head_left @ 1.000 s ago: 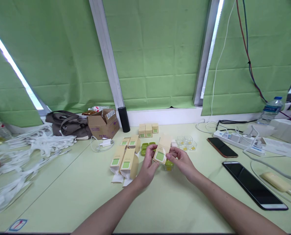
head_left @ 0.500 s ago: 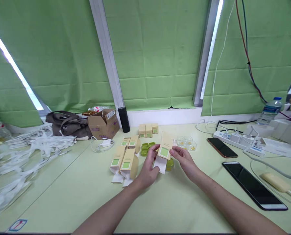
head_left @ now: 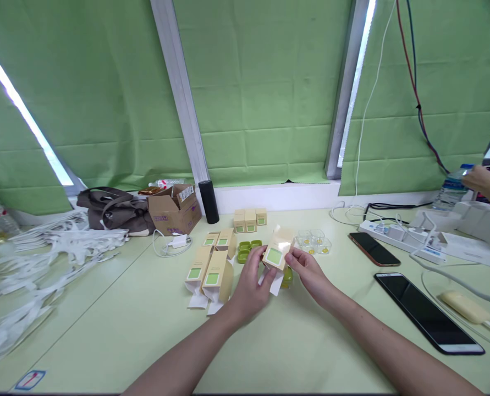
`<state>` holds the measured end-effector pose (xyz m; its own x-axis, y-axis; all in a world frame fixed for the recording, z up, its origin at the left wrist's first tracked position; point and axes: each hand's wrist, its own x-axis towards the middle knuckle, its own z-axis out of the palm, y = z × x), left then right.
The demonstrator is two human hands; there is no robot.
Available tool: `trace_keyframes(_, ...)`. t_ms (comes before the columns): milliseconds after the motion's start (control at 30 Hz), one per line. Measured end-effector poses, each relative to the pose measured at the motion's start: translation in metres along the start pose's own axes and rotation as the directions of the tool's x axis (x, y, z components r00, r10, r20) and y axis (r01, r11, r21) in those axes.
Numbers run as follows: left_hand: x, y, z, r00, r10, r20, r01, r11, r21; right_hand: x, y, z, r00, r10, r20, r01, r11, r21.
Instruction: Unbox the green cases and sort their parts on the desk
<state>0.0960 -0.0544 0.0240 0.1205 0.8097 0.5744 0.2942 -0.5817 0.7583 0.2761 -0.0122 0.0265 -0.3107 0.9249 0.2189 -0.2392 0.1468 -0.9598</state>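
Note:
Between my two hands is a small cream paper box (head_left: 278,245) with a green square on its face and a white flap hanging from its near end. My left hand (head_left: 253,281) grips its left side, thumb near the lower edge. On the right side, my right hand (head_left: 309,273) pinches it with thumb and fingers. Partly hidden behind the box is a green container (head_left: 286,278). Several similar boxes (head_left: 212,278) with open flaps lie to the left. Small green containers (head_left: 248,250) sit just behind my left hand, and clear cups (head_left: 313,241) with yellow spots stand behind my right.
Closed small boxes (head_left: 250,220) stand at the back beside a black cylinder (head_left: 209,202). A cardboard carton (head_left: 174,209), grey bag (head_left: 116,210) and white straps (head_left: 55,269) occupy the left. Phones (head_left: 428,312) and a power strip (head_left: 401,239) lie right. Another person's hand (head_left: 486,184) reaches toward a water bottle (head_left: 455,187).
The box between my hands has gone from flatter to more opened out, its side now showing. Another person's hand has come in at the right, near the water bottle.

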Motion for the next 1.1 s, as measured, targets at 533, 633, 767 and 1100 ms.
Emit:
trace_keyframes(533,0.000,-0.014,0.002,0.985,-0.165,-0.058,0.157,0.981,-0.115,0.000,0.002,-0.001,1.000,0.015,-0.008,-0.015,1.000,-0.026)
trace_keyframes(633,0.000,-0.012,0.003,0.983,-0.183,-0.031,0.174,0.969,-0.177,0.001,0.001,-0.002,0.999,0.009,-0.033,-0.011,0.999,-0.035)
trace_keyframes(767,0.003,-0.011,0.002,0.986,-0.166,0.009,0.157,0.910,-0.383,0.001,-0.001,-0.002,0.999,0.010,-0.048,-0.011,0.999,-0.032)
trace_keyframes(1100,0.008,-0.007,-0.005,0.979,-0.160,0.125,0.202,0.830,-0.520,0.001,-0.005,-0.006,0.989,-0.012,-0.150,0.016,0.999,0.030)
